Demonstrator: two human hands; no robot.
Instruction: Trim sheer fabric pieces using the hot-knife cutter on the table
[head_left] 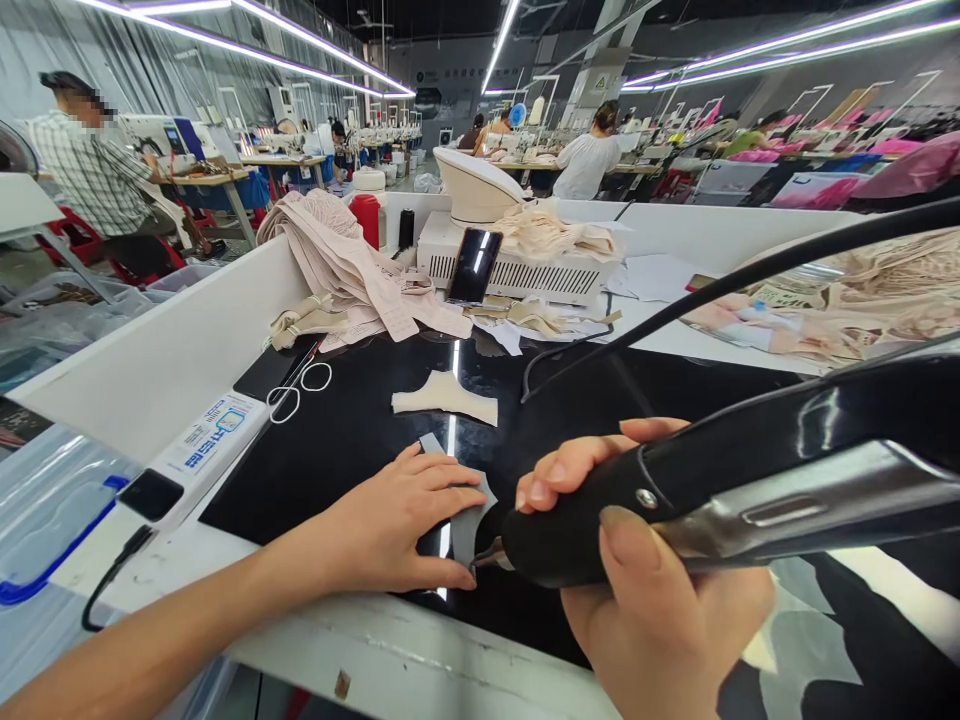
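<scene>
My left hand [397, 520] lies flat with its fingers spread. It presses a small grey curved piece of material [466, 530] onto the glossy black work surface [337, 460]. My right hand [667, 600] is wrapped round a thick black corded hand tool [577, 520] with a silver lever along its side. The tool's narrow metal tip [493, 553] meets the lower edge of the grey piece, close to my left thumb. A cream fabric piece [444, 395] with a curved outline lies just beyond my left fingers.
Pinkish fabric strips [352, 260] are heaped at the back left, beside a vented white box [517, 265] with a phone [475, 265] leaning on it. A black cable [750, 275] arches across the right. A long printed carton [210, 445] lies left. Pale cut pieces [810, 640] sit lower right.
</scene>
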